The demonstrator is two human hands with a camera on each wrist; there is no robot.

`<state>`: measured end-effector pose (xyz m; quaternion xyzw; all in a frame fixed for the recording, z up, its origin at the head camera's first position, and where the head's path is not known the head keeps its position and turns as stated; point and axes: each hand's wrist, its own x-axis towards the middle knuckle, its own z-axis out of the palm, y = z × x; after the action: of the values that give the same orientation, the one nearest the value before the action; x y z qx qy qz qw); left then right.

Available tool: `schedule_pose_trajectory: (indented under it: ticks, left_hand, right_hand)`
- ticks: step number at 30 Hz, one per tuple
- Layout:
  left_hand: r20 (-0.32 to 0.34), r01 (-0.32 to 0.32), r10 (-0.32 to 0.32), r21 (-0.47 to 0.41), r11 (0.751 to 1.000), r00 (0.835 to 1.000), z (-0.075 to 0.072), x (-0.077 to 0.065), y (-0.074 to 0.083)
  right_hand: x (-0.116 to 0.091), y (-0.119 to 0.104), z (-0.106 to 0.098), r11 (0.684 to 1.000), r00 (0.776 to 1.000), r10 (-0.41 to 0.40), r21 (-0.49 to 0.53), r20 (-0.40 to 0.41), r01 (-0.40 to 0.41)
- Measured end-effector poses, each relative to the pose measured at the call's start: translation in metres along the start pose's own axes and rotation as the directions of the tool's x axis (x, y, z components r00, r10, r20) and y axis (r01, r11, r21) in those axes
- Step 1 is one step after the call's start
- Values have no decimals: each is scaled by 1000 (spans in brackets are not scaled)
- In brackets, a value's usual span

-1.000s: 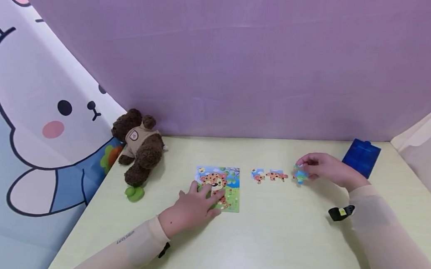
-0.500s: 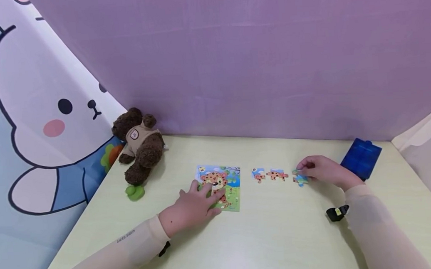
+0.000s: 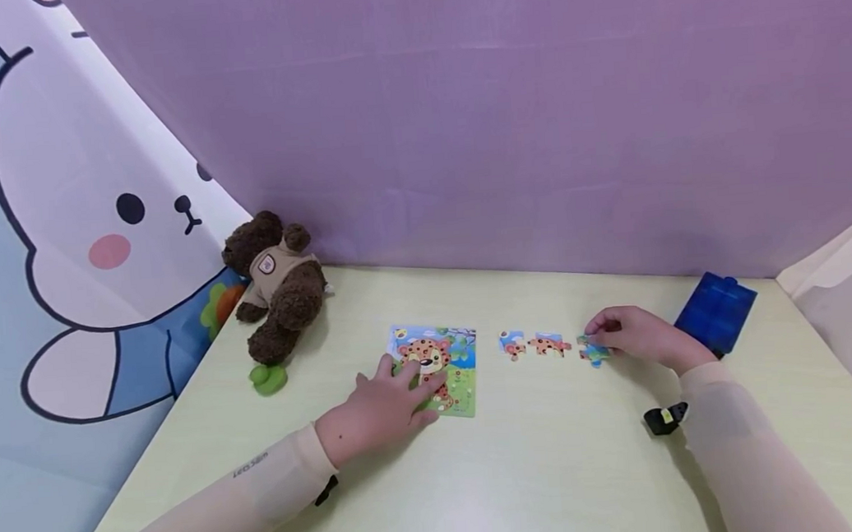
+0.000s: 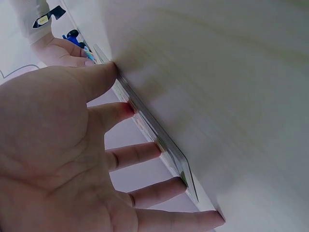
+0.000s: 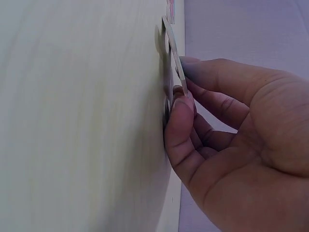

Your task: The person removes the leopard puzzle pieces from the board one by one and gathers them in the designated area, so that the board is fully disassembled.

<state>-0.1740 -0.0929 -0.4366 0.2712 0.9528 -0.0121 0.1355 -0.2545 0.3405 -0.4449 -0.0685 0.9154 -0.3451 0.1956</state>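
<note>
My left hand (image 3: 377, 418) rests with spread fingers on a leopard jigsaw puzzle (image 3: 464, 391), covering its lower left part. From the left wrist view, several fingertips touch the thin board's (image 4: 164, 137) face and edge. Farther right, my right hand (image 3: 642, 337) pinches a blue and green puzzle piece (image 3: 594, 353) between thumb and fingers. That puzzle piece (image 5: 175, 53) is tilted close to the tabletop in the right wrist view; whether it touches the table I cannot tell. Left of it lie two loose pieces, a blue corner piece (image 3: 512, 345) and an orange spotted piece (image 3: 549, 345).
A blue translucent case (image 3: 716, 312) lies behind the right wrist. At the back left a brown teddy bear (image 3: 279, 284) lies beside a small green toy (image 3: 267, 379). A purple cloth (image 3: 461, 132) hangs along the table's far edge.
My right hand has lowered the blue and green puzzle piece, which now lies flatter and nearer the tabletop. The left hand has stayed on the puzzle.
</note>
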Motion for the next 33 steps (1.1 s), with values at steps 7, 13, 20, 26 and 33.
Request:
schedule_pose_trajectory:
  ticks: [7, 13, 20, 26, 33]
  left_hand:
    - [-12, -3, 3, 7, 1000, 1000, 0, -1, 0]
    - [-14, -3, 3, 8, 1000, 1000, 0, -2, -1]
    - [-18, -11, 11, 6, 1000, 1000, 0, -3, -3]
    - [-23, -15, 16, 14, 1000, 1000, 0, -3, -2]
    - [-24, -13, 14, 23, 1000, 1000, 1, -1, -1]
  right_hand:
    - [3, 1, 0, 1000, 1000, -1, -13, -3, 1]
    - [1, -2, 0, 1000, 1000, 2, -20, -8, -3]
    - [-2, -8, -2, 1000, 1000, -13, -6, -19, 13]
    - [-2, -27, -1, 998, 997, -63, -8, -44, 62]
    - [5, -54, 9, 990, 987, -135, -49, -86, 131]
